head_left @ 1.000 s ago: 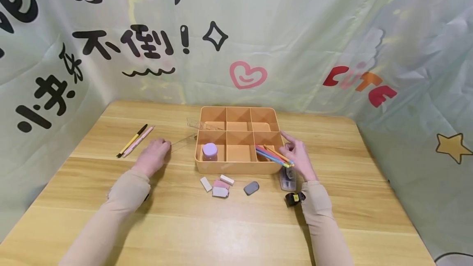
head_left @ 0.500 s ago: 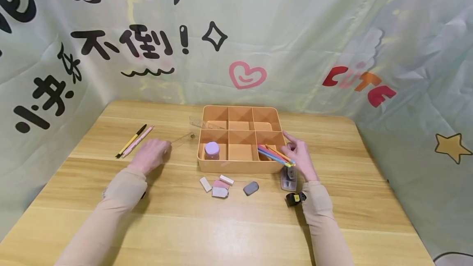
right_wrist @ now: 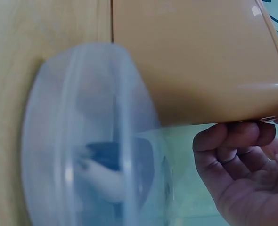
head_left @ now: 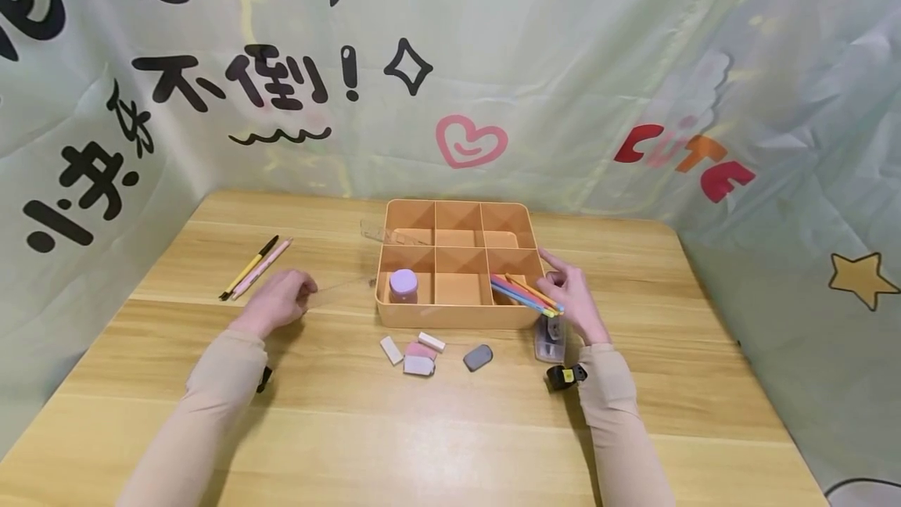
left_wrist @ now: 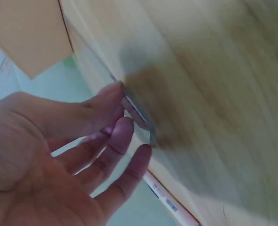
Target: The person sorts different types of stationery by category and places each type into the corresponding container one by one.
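Note:
In the head view, my left hand (head_left: 277, 300) pinches one end of a clear, thin plastic ruler (head_left: 342, 283) between thumb and fingertips. It lies low over the table, its far end close to the left side of an orange divided organizer box (head_left: 457, 317). In the left wrist view, the ruler's edge (left_wrist: 138, 111) shows at the fingertips. My right hand (head_left: 573, 300) holds the box's right side; in the right wrist view, curled fingers (right_wrist: 238, 135) press against its wall. Coloured pencils (head_left: 521, 293) lean in the front right compartment, and a purple-lidded jar (head_left: 403, 286) stands in the front left one.
Another clear ruler (head_left: 390, 234) sticks out of the back left compartment. Two pens (head_left: 256, 268) lie at the left. Several erasers (head_left: 419, 364) and a grey oval piece (head_left: 478, 357) lie before the box. A clear plastic case (head_left: 549, 339) stands near my right wrist.
The box has shifted slightly right, with my right hand still against it. My left hand has drawn a little left and nearer with the ruler, whose angle has changed.

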A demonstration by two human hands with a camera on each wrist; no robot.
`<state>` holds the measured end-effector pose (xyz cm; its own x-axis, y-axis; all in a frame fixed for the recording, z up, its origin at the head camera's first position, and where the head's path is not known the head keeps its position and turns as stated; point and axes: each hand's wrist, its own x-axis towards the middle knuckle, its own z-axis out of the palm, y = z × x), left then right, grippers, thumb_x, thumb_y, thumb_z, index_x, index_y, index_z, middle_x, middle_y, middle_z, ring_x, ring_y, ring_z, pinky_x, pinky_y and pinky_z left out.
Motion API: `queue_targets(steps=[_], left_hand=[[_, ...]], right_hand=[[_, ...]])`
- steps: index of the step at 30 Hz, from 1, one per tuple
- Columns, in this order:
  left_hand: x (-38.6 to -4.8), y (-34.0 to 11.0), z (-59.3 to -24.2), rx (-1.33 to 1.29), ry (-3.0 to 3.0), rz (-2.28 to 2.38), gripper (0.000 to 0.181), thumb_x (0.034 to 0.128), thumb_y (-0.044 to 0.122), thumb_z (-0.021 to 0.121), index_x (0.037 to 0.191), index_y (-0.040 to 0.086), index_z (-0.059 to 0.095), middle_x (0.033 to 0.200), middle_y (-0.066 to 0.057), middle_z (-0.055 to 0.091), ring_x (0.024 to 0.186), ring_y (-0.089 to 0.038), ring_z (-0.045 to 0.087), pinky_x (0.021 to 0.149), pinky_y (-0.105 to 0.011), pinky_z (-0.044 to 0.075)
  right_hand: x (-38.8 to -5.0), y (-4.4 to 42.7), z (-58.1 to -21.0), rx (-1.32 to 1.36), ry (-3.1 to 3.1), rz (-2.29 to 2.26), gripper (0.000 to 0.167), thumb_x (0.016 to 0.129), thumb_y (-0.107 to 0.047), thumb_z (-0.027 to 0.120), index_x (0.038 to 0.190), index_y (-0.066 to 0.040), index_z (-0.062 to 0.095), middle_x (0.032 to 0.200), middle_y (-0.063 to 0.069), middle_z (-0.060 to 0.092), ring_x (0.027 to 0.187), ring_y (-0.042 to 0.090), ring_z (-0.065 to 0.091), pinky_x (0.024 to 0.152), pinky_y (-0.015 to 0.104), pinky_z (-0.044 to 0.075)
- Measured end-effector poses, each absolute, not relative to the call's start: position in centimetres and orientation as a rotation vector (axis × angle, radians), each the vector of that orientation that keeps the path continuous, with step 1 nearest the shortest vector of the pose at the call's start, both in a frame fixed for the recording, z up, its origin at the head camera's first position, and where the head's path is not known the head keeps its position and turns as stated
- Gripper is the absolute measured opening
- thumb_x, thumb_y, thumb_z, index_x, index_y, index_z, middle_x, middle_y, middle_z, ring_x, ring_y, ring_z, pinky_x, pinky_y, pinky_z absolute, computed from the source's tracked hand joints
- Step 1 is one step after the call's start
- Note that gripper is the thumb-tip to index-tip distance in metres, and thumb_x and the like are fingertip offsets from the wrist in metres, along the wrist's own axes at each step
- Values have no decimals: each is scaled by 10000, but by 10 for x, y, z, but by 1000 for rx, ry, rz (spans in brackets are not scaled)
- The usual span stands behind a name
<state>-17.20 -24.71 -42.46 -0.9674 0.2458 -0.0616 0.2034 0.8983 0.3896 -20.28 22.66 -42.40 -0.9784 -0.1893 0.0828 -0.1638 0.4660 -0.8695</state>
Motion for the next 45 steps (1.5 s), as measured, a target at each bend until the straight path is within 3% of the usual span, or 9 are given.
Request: queue_targets(steps=[5, 20, 26, 29, 32, 35, 39, 43, 45], left_hand=[[-167, -256, -422, 445, 2870, 629, 296, 725, -127, 704, 1005, -32, 685, 967, -189, 686, 928, -330, 638, 903, -515, 549], [-159, -262, -434, 838, 2774, 818, 272, 807, 54, 800, 1061, 70, 706, 1014, -101, 685, 964, -271, 623, 895, -471, 542], [-156, -257, -435, 775, 2762, 785, 234, 828, 106, 792, 1042, 132, 702, 1048, -74, 668, 1013, -265, 568, 935, -489, 483], [-154, -255, -436, 765, 2777, 773, 233, 836, 125, 787, 1051, 134, 697, 1056, -66, 667, 1031, -274, 555, 935, -489, 476], [-152, -254, -437, 770, 2791, 763, 214, 848, 130, 776, 1046, 135, 693, 1066, -66, 664, 1045, -284, 555, 935, -489, 481], [-151, -252, -437, 787, 2800, 750, 177, 864, 137, 763, 1024, 143, 689, 1064, -60, 657, 1044, -281, 553, 932, -485, 480], [-151, -250, -437, 811, 2813, 726, 201, 875, 140, 754, 1062, 126, 682, 1038, -48, 650, 1014, -256, 555, 915, -461, 485], [-150, -245, -438, 826, 2808, 709, 246, 877, 140, 751, 1109, 108, 678, 1035, -51, 656, 1009, -260, 577, 929, -489, 498], [-149, -242, -437, 822, 2798, 712, 249, 876, 133, 748, 1114, 107, 681, 1049, -57, 662, 1028, -272, 591, 957, -521, 499]], right_hand=[[-202, 227, -422, -311, 2642, -1581, 608, 926, -3, 530, 1517, 33, 392, 612, -56, 448, 508, 28, 386, 473, 203, 327], [-200, 227, -418, -283, 2601, -1620, 596, 940, -8, 553, 1513, 36, 395, 640, -22, 534, 524, 34, 471, 467, 203, 390], [-195, 230, -419, -261, 2677, -1600, 519, 994, -151, 605, 1458, 47, 479, 771, 152, 654, 607, 22, 536, 520, 198, 430], [-189, 231, -419, -168, 2827, -1677, 395, 1012, -214, 604, 1319, 33, 626, 742, 138, 659, 572, 7, 528, 503, 185, 425], [-182, 230, -418, -25, 3025, -1848, 280, 1015, -195, 590, 1018, 39, 743, 585, -30, 579, 476, -29, 450, 441, 159, 357], [-169, 221, -418, 0, 3182, -2034, 356, 998, -114, 579, 689, 38, 668, 503, -172, 473, 432, -53, 374, 416, 143, 288], [-147, 200, -421, -328, 3319, -2146, 466, 940, 11, 553, 480, -24, 479, 427, -86, 443, 448, -95, 342, 423, 104, 259], [-127, 175, -426, -815, 3362, -2190, 437, 857, 76, 546, 457, -72, 455, 385, 56, 430, 412, -67, 339, 384, 102, 244], [-119, 164, -428, -1044, 3343, -2169, 409, 823, 92, 539, 468, -86, 442, 377, 31, 409, 367, -24, 315, 356, 110, 229]])
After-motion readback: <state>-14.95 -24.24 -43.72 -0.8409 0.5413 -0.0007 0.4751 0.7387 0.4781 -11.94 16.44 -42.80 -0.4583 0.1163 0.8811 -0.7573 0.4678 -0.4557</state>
